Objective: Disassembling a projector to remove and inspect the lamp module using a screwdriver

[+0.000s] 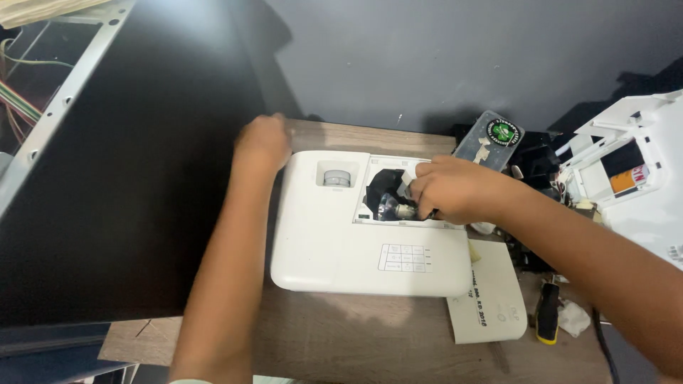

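A white projector point(334, 242) lies flat on a wooden table point(356, 334), its lamp compartment point(384, 195) open at the top. My right hand point(452, 188) reaches into that opening and grips the lamp module point(398, 206), a black housing with a shiny bulb. My left hand point(262, 142) is blurred and rests closed at the projector's far left corner, beside a large black panel point(121, 178). Whether it holds anything is unclear.
A cream cover plate point(491, 295) lies right of the projector, with a black-and-yellow screwdriver point(546, 313) and crumpled tissue point(575, 318) beside it. A clear plastic box point(489, 139) stands behind. White device parts point(633, 171) fill the right edge; a metal frame with wires point(43, 92) is at left.
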